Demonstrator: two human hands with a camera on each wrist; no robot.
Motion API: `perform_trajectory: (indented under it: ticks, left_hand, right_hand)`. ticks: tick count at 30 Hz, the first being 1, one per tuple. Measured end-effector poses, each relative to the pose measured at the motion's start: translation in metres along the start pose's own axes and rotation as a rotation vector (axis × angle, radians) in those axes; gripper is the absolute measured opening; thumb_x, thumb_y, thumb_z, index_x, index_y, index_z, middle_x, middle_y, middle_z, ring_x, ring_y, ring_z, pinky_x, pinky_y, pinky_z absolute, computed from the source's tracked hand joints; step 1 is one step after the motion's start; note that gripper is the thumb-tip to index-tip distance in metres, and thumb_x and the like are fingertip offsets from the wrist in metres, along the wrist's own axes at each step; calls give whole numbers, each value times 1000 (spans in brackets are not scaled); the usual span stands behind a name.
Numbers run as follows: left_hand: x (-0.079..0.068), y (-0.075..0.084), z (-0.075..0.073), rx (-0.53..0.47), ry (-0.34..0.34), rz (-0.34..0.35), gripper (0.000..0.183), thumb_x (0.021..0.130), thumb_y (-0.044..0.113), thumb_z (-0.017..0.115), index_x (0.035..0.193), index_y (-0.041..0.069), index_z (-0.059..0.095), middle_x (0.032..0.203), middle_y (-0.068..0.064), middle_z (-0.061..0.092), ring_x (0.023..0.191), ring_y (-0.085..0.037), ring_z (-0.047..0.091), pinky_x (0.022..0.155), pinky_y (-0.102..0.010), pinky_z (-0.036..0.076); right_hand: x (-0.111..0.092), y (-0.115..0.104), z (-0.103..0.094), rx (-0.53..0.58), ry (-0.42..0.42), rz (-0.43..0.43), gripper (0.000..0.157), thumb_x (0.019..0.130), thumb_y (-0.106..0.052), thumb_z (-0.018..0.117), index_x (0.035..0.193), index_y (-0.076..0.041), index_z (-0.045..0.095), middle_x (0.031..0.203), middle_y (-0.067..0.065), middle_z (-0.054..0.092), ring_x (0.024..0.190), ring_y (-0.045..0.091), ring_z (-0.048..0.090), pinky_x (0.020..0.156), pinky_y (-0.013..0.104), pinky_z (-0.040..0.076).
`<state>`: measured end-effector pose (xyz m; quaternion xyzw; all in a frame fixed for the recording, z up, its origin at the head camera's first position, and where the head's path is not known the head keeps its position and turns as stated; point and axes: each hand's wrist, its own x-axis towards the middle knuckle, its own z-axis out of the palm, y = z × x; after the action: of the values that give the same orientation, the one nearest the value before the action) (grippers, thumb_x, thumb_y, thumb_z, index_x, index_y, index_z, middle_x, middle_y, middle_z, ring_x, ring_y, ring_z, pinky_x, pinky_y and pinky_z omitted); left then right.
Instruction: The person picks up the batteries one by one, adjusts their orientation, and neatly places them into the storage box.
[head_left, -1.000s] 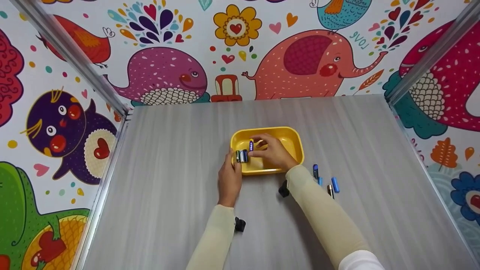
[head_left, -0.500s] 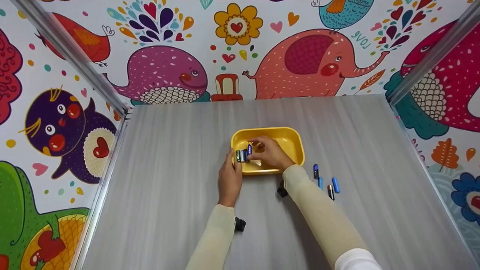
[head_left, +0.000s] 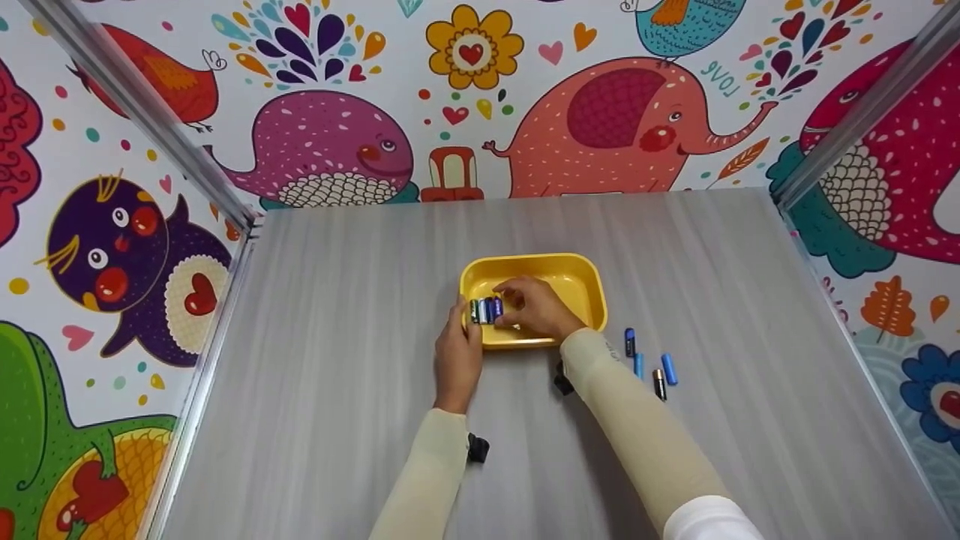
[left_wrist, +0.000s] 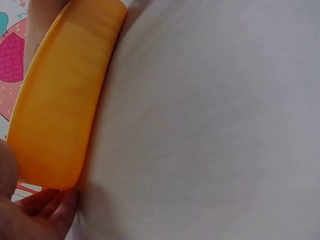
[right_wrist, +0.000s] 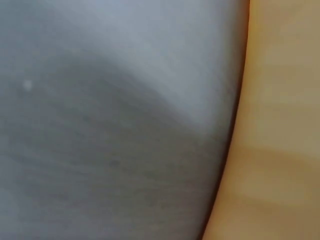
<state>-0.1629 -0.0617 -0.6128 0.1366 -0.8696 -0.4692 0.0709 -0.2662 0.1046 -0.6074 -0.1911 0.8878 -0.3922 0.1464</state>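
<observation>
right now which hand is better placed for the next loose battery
Probably the right hand: the loose batteries lie right of the yellow tray, while the left hand holds the opposite end.

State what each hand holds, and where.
Left hand: the yellow rectangular plastic tray, by its left end. Right hand: fingers at the purple cylindrical battery; whether they hold it cannot be told.

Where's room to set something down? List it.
Free: grey streaked tabletop left of the yellow rectangular tray, and behind it to the patterned wall. Crowded: the tray's left end, with multicoloured cylindrical batteries, left hand, right hand; front right, four batteries.
</observation>
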Motion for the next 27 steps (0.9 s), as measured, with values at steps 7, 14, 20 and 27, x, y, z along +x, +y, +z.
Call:
perform_trajectory:
  ticks: [7,14,20,27]
  left_hand:
    - [0,0,0,5,-1,-2,53,104,20,54,156,21,44,151,-3,56,113,-17,62,105,-41,51]
    - [-1,0,0,12,15,23,53,103,19,55,155,19,46,146,-6,60,102,-18,62,97,-41,53]
    - [-1,1,0,-2,-1,14,52,104,20,54,155,20,45,149,-3,58,107,-17,63,101,-41,52]
    - [0,1,0,3,-16,0,52,104,22,53,156,22,44,149,-2,58,113,-15,63,103,-40,52]
  right_hand:
    - [0,-1,-1,-40,-5,18,55,79,-32,88,128,-17,71,109,4,65,100,22,56,94,38,50]
    - [0,0,2,-109,-6,-1,54,79,-32,88,127,-16,71,110,5,65,97,22,57,91,38,51]
    - [0,-2,2,-118,-7,2,53,79,-33,88,127,-17,71,108,3,64,96,21,56,88,36,50]
    - [-1,-1,3,-122,-9,19,54,79,-34,88,128,-18,71,107,3,61,95,20,55,86,36,49]
